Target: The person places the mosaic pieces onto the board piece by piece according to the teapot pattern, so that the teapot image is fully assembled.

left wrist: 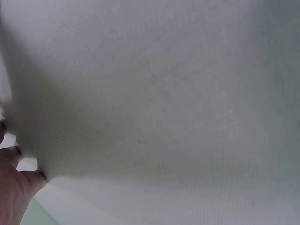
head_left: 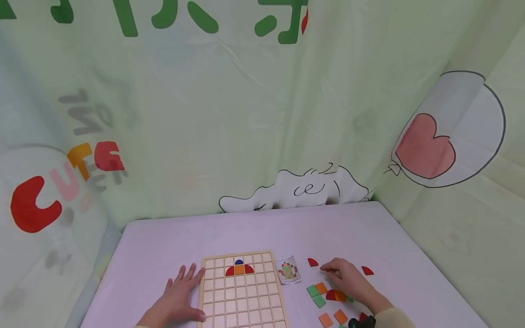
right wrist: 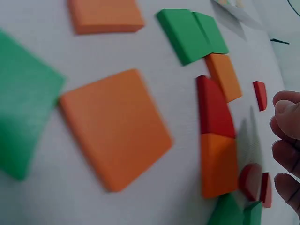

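Note:
A wooden grid board (head_left: pixel 202 291) lies on the table, with a blue half-round piece (head_left: pixel 239 262), an orange square (head_left: pixel 239 269) and two red quarter-round pieces (head_left: pixel 249 269) near its top. Along the board's left edge my left hand (head_left: pixel 177 294) rests with spread fingers. Pale fabric fills most of the left wrist view, and only some fingers (left wrist: pixel 33 180) show. Over the loose pieces, my right hand (head_left: pixel 346 278) has bent fingers, its fingertips close to a red quarter-round piece (head_left: pixel 313 262). Whether it pinches anything is hidden.
A small pattern card (head_left: pixel 288 270) lies against the board's right side. Loose green squares (head_left: pixel 313 290), orange squares (head_left: pixel 326 320) and red quarter-rounds (head_left: pixel 367 270) are scattered on the right of the table (head_left: pixel 164 241). Printed curtains (head_left: pixel 184 114) stand behind and beside it.

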A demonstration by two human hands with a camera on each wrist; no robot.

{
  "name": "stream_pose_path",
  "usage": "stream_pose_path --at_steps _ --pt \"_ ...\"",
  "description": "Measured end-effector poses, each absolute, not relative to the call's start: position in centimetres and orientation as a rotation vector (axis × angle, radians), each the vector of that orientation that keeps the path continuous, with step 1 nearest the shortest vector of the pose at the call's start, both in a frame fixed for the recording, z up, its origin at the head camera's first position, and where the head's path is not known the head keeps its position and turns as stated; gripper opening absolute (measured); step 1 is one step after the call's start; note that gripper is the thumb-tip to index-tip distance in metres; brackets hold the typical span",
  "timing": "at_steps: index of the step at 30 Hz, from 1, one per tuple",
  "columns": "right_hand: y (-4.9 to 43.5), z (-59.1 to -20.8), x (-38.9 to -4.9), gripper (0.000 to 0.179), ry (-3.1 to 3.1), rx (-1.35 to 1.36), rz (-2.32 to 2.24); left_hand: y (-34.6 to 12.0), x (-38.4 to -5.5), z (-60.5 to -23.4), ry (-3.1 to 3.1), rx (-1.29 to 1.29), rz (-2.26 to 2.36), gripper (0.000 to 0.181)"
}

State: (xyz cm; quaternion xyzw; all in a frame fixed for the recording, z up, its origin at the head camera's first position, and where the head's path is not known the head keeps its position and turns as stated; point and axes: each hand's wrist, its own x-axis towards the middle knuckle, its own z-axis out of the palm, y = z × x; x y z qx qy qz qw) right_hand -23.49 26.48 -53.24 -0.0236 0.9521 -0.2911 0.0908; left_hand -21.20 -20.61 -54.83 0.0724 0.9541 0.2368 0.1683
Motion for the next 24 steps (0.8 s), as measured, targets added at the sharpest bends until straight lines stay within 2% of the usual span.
stream_pose_path --at_steps 7,24 --pt "26.5 -54.0 -22.2 0.014 2.797 -0.332 -0.837 -20.7 -21.4 -55.2 2.718 0.212 0.673 0.125" --pt "25.8 -54.0 -21.6 0.017 2.768 -0.415 -0.756 -20.7 -21.2 -55.0 2.724 0.229 0.694 0.124"
